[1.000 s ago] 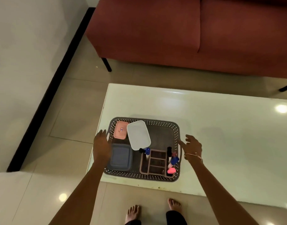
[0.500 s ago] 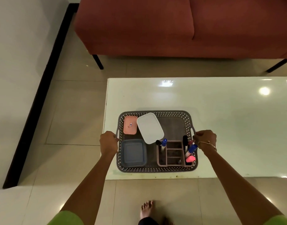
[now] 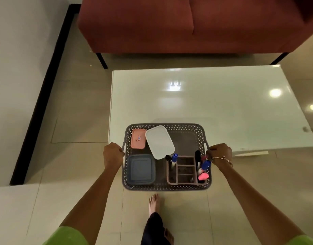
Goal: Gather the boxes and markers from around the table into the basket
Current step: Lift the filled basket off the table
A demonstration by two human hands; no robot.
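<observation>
- The left hand (image 3: 113, 155) is curled tight round the left handle of the basket (image 3: 166, 188). The right hand (image 3: 220, 153), with a bangle on its wrist, is curled the same way round the right handle.
- The basket is held between the two hands at the near left corner of the table (image 3: 214, 106). Its near part is out over the floor, and it is not possible to tell whether its far edge touches the table top.
- Boxes: there are three, and all are in the basket. The pink box (image 3: 138, 138) is at far left, the white box (image 3: 159, 141) lies askew just beside it, and the blue box (image 3: 140, 169) is at near left.
- A caddy (image 3: 184, 171) sits in the basket's near right part and holds the markers (image 3: 205, 165) upright.
- Markers: five are plain to see. A black and a blue one stand at the caddy's left end, and a black, a blue and a pink one at its right end. A reddish cap (image 3: 203, 157) by the right knuckles may be a sixth, but it is partly hidden.
- Progress: every box and marker in view is already in the basket, so the gathering looks done.
- The only other thing on the table is a dark speck (image 3: 305, 129) near its right edge, too small to name.
- What is left is probably only to carry the basket off or set it down.
</observation>
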